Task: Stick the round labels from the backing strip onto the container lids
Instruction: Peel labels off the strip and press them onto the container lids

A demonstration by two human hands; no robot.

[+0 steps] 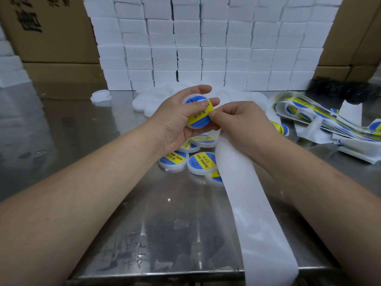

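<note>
My left hand [177, 118] grips a round white container lid [193, 125] above the table, its thumb pressing on the blue and yellow round label [199, 115] that covers the lid. My right hand [239, 124] pinches the label's right edge with thumb and forefinger. The empty white backing strip [251, 213] hangs from under my right hand and runs down over the table's front edge. Several labelled lids [201, 163] lie below my hands. The strip with unused labels [305, 112] lies coiled at the right.
Plain white lids [140, 103] are heaped behind my hands, one more [101, 97] lying apart at the left. White boxes [206, 48] are stacked in a wall at the back, with cardboard cartons [49, 32] on both sides. The steel table [144, 223] reflects light.
</note>
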